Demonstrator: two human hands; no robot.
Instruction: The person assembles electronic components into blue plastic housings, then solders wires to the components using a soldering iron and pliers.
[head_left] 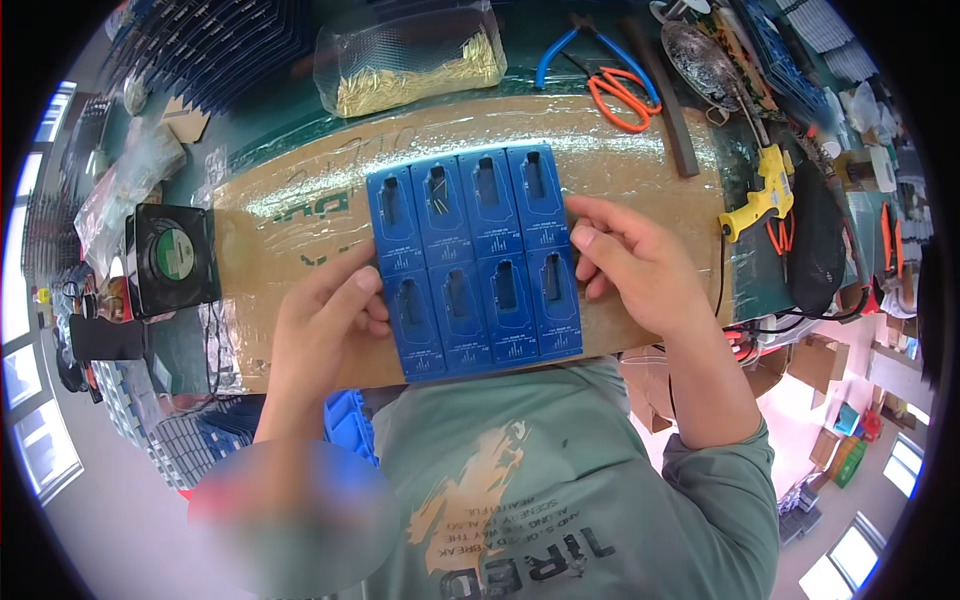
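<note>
A blue circuit board panel point(462, 262) with two rows of long cut-out slots lies in front of me, a little tilted, over the cardboard sheet. My left hand point(335, 305) grips its left edge, thumb at the side and fingers partly hidden. At the right edge, my right hand point(635, 255) holds the panel between thumb and curled fingers. A few thin gold-coloured pins point(440, 197) show in one slot of the far row, second from the left.
Beyond the cardboard point(290, 230) sits a clear plastic tray point(330, 75) of gold-coloured pins. Blue-handled pliers point(560, 55), orange-handled scissors point(620, 98) and a metal bar point(665, 110) lie far right. A yellow soldering gun point(765, 195) rests at right, a black fan point(172, 258) at left.
</note>
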